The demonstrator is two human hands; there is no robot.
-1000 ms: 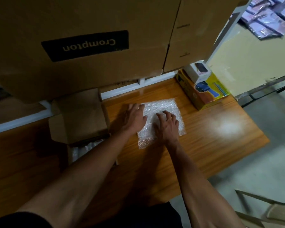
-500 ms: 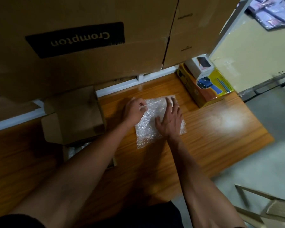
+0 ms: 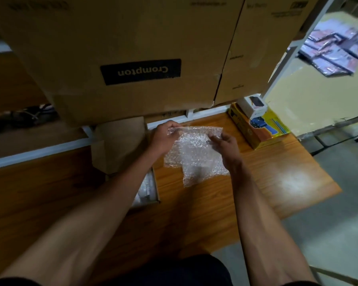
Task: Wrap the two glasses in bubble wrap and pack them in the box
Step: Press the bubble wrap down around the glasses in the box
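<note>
The left hand (image 3: 163, 137) pinches the far left corner of the bubble wrap (image 3: 194, 155) between thumb and curled fingers. The right hand (image 3: 225, 145) grips the sheet's far right edge the same way. The sheet hangs lifted off the wooden table (image 3: 267, 178), and its near edge droops back toward the person. Left of the bubble wrap sits the open cardboard box (image 3: 120, 145), with something pale showing inside; I cannot tell whether it is a glass. No bare glass shows. To do this step well, judging by the slack, keep both corners taut and level so the sheet opens flat before anything is laid on it.
</note>
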